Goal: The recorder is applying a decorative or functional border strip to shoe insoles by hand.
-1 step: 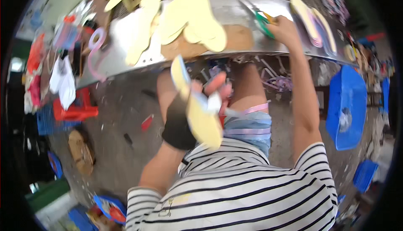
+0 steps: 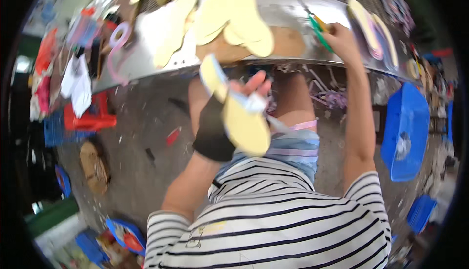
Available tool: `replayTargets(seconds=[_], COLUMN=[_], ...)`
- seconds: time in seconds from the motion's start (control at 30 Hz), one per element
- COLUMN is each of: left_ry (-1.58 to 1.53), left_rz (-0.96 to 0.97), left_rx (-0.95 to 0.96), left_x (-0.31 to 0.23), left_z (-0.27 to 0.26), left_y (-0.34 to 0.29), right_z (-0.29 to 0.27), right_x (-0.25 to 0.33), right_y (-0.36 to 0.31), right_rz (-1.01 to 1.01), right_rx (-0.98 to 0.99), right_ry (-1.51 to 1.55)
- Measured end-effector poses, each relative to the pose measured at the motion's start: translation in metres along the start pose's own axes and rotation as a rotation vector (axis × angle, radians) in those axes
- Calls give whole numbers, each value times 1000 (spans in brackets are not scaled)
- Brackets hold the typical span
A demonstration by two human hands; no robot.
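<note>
Holding a pale-yellow sole piece (image 2: pixel 246 127) edged in light blue, the left hand (image 2: pixel 215 122) is showing near the centre of the frame, with a dark covering around its wrist and bare fingertips emerging past the sole's far side. That grip is clasping the sole around its narrow middle, and a small white scrap (image 2: pixel 255 104) is showing beside the fingers; blur is hiding the exact contact. In the upper right of the frame, the right hand (image 2: pixel 340 42) is touching the handles of green-and-orange scissors (image 2: pixel 318 33) over the metal tabletop (image 2: pixel 283 10); how tightly that grip is closing, I cannot tell. Matching yellow soles (image 2: pixel 234 15) are lying heaped at the upper middle, partly overlapping a brown board (image 2: pixel 288 42).

Judging by its thin, flat shape, the held sole is probably weighing very little and bending easily, more soft than brittle, so hard pinching is likely risking creases or dents. Its narrow waist is offering the best hold, with fingers supporting one face and the thumb the other, leaving both rounded ends free. The scissors are seeming stiffer and heavier, best taken by their handle loops.
</note>
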State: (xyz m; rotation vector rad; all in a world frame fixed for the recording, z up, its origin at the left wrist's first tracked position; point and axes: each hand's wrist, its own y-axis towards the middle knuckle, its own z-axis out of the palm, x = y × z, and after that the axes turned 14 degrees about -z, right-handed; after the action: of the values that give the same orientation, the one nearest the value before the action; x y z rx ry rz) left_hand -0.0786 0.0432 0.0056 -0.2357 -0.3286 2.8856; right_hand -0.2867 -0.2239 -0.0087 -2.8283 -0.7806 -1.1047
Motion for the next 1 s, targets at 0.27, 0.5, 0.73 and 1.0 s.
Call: replayTargets(seconds=[0.27,0.5,0.73,1.0], left_ry=[-24,38,131,500], left_rz=[94,22,-43,47], left_rx=[24,20,-15,-307], left_x=[-23,-21,-25,-14], left_z=[-20,-15,-24,10], left_y=[15,13,11,14], right_z=[38,55,45,6], right_x=[87,84,82,51], right_y=[-175,-189,-176,-85], right_rz=[-143,-103,-259,-171], right_rx=[219,242,224,-61], right_ry=[736,566,380,-219])
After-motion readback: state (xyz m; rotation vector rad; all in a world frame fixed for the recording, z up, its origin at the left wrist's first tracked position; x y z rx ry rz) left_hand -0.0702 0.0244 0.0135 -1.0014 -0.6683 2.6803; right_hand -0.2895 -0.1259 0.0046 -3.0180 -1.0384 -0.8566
